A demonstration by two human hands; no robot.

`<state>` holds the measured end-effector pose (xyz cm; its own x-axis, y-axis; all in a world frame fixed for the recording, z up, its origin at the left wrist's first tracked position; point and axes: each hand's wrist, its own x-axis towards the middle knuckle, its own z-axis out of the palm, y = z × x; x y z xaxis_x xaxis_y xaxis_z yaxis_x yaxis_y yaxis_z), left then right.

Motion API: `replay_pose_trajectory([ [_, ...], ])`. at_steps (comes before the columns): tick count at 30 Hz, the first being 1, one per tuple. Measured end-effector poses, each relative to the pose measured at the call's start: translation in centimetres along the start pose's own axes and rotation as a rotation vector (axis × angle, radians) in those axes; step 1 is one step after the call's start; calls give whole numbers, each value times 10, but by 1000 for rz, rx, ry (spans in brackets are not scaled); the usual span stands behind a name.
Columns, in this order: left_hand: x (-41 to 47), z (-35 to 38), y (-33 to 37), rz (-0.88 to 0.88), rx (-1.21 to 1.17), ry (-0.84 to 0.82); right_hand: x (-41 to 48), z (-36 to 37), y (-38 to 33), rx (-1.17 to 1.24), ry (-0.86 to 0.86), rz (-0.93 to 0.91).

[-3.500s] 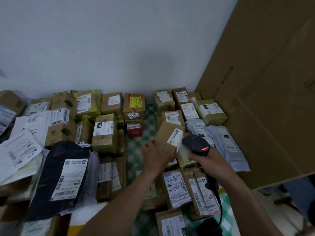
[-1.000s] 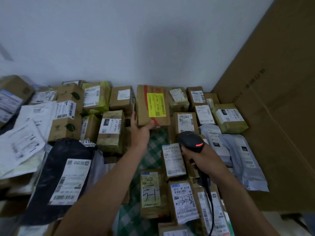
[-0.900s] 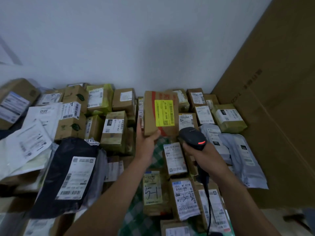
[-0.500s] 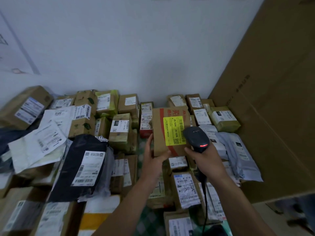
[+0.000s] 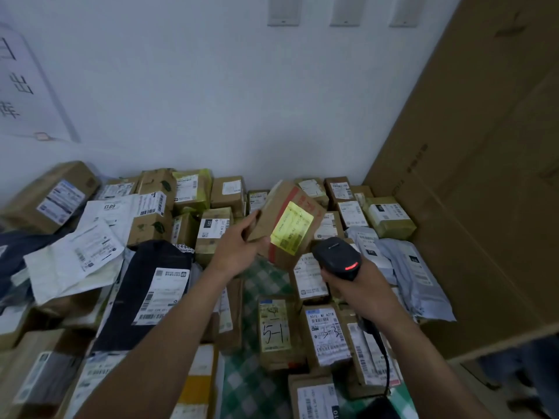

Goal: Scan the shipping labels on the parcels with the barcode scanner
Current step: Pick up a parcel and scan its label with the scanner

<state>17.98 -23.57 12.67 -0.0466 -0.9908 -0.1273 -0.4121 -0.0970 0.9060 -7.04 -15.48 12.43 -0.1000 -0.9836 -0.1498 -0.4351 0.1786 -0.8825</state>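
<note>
Head view, left hand gripping tilted cardboard parcel with glossy yellow label, right hand clasping black scanner

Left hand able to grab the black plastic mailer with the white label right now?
Probably not yet: the left hand grips the brown cardboard box with the yellow label. The black plastic mailer itself lies uncovered, with nothing on top of it.

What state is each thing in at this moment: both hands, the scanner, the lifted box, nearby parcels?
yellow-labelled box, held aloft, tilted, yellow label showing.
left hand, grips the box's left end.
barcode scanner, red light on, close beside the box.
right hand, grips the scanner's handle.
black mailer bag, lying label up.
parcel marked 5-1, lying flat, label up.
</note>
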Motion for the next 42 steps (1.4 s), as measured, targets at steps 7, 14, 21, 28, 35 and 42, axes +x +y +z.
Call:
replay_pose_trajectory([
  [7, 34, -22, 9, 14, 235, -119, -4, 4, -19, -138, -223, 1],
  [14, 52, -33, -4, -5, 322, -167, -6, 11, -28, -113, -243, -11],
  [21, 56, -33, -12, -29, 325, -177, -5, 13, -30, -118, -280, 6],
  [28, 60, -33, -17, -39, 329, -185, -2, 16, -26, -132, -284, 15],
  [35, 65, -31, -26, -38, 277, -184, 6, 16, -21, -120, -293, 21],
  [42, 64, 2, -55, 28, 3, 117, 27, 6, -7, -82, -222, 84],
])
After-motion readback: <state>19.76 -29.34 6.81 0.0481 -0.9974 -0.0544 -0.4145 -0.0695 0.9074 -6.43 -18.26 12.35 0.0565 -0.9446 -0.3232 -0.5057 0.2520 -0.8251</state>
